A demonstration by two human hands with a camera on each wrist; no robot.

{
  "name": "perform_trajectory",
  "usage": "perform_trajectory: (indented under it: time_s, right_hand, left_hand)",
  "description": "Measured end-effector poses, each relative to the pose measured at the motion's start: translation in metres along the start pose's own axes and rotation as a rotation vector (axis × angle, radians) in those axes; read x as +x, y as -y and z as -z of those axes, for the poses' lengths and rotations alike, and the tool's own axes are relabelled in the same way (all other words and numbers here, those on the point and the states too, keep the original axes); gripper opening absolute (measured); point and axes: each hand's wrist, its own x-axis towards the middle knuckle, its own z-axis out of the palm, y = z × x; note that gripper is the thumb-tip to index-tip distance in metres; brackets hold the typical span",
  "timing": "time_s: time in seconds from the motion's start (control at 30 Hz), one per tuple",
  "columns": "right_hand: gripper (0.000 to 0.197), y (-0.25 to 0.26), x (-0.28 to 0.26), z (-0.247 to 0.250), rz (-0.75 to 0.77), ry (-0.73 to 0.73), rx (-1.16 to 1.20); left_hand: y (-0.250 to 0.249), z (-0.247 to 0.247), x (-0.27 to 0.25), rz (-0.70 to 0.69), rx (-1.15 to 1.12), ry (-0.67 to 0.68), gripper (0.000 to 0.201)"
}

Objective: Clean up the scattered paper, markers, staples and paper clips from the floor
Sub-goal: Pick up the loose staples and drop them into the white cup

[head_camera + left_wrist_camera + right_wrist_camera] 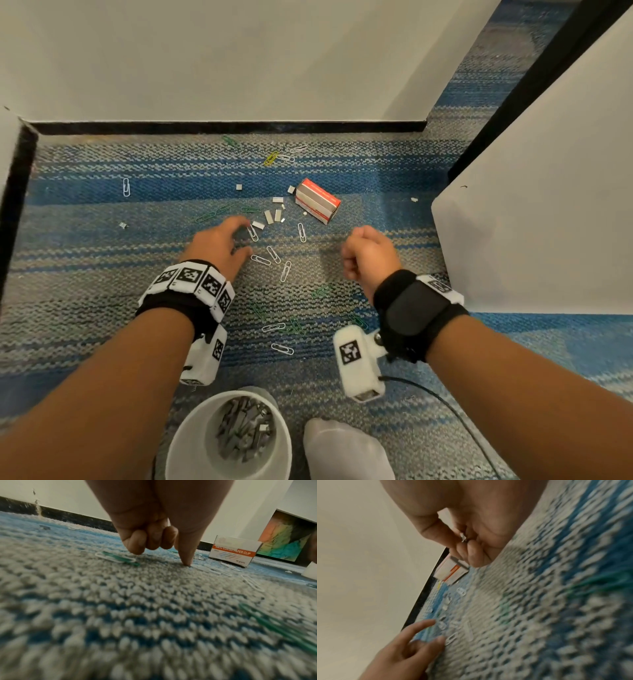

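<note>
White paper clips [273, 254] and green paper clips [294, 325] lie scattered on the striped carpet, with short staple strips [269, 216] beside a red-and-white paper clip box [317, 201] lying on its side. My left hand [249, 237] reaches down among them. Its thumb tip touches the carpet, the index finger stretches toward a white clip, and nothing is in its grasp. My right hand [356, 253] hovers as a fist just right of the pile. In the right wrist view a small metal staple piece [463, 537] shows between its curled fingers.
A white cup [191, 431] holding several staples stands near my feet, beside a white-socked foot [342, 448]. A white panel [548, 205] blocks the right side. The wall with its black skirting [222, 127] closes the back. A yellow clip [270, 158] lies near the wall.
</note>
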Motion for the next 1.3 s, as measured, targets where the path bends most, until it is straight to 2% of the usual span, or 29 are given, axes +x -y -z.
perform_trajectory:
  time_s: [0.03, 0.1, 0.2, 0.23, 0.33, 0.5, 0.6, 0.67, 0.73, 0.83, 0.9, 0.97, 1.03, 1.1, 1.17, 1.23, 1.3]
  right_hand:
    - [0.030, 0.006, 0.002, -0.013, -0.013, 0.055, 0.008]
    - [0.030, 0.016, 0.011, -0.039, 0.025, 0.106, -0.129]
    - [0.010, 0.022, 0.029, -0.065, 0.129, 0.019, -0.359]
    - [0.004, 0.023, 0.035, -0.067, 0.138, -0.046, -0.397]
    - [0.020, 0.025, 0.049, -0.060, 0.168, -0.172, -0.547]
    - [0.014, 0.022, 0.059, -0.049, 0.267, -0.107, -0.761]
    - [0.008, 0.022, 0.062, -0.052, 0.310, -0.077, -0.813]
    - [0.004, 0.024, 0.065, -0.052, 0.324, -0.053, -0.840]
    - [0.007, 0.029, 0.068, -0.051, 0.338, -0.040, -0.873]
    - [0.010, 0.035, 0.070, -0.057, 0.397, 0.003, -0.848]
    - [0.020, 0.039, 0.067, -0.066, 0.464, 0.116, -0.902]
    - [0.020, 0.041, 0.065, -0.074, 0.488, 0.207, -1.017]
    - [0.015, 0.043, 0.066, -0.076, 0.464, 0.209, -1.033]
    - [0.013, 0.044, 0.067, -0.077, 0.411, 0.189, -0.970]
    - [0.015, 0.043, 0.067, -0.076, 0.370, 0.189, -0.894]
    - [0.015, 0.040, 0.065, -0.074, 0.366, 0.192, -0.869]
    - [0.012, 0.035, 0.064, -0.070, 0.397, 0.175, -0.840]
  left_hand:
    - [0.000, 0.000, 0.001, -0.013, -0.002, 0.009, 0.039]
    - [-0.003, 0.001, 0.001, -0.028, -0.007, 0.004, 0.040]
    - [-0.006, 0.002, 0.007, -0.033, -0.033, -0.028, 0.039]
    - [-0.007, 0.002, 0.010, -0.033, -0.026, -0.017, 0.040]
    - [-0.008, 0.001, 0.020, -0.079, 0.042, 0.044, 0.035]
    - [-0.012, 0.002, 0.024, -0.060, 0.016, 0.041, 0.019]
    - [-0.016, 0.005, 0.021, -0.025, -0.077, -0.083, 0.014]
    - [-0.015, 0.008, 0.017, 0.034, -0.200, -0.157, 0.011]
    - [-0.007, 0.011, 0.018, 0.168, -0.406, -0.184, 0.010]
    - [0.009, 0.018, 0.027, 0.418, -0.788, -0.172, 0.022]
    - [0.016, 0.022, 0.029, 0.526, -0.964, -0.142, 0.026]
    - [0.018, 0.025, 0.026, 0.576, -1.077, -0.102, 0.025]
    - [0.023, 0.024, 0.022, 0.575, -1.110, -0.055, 0.024]
    - [0.029, 0.023, 0.021, 0.541, -1.008, -0.063, 0.024]
    - [0.029, 0.023, 0.021, 0.372, -0.663, -0.136, 0.016]
    - [0.018, 0.022, 0.021, 0.170, -0.364, -0.154, 0.004]
    - [0.001, 0.018, 0.023, 0.028, -0.243, -0.109, 0.013]
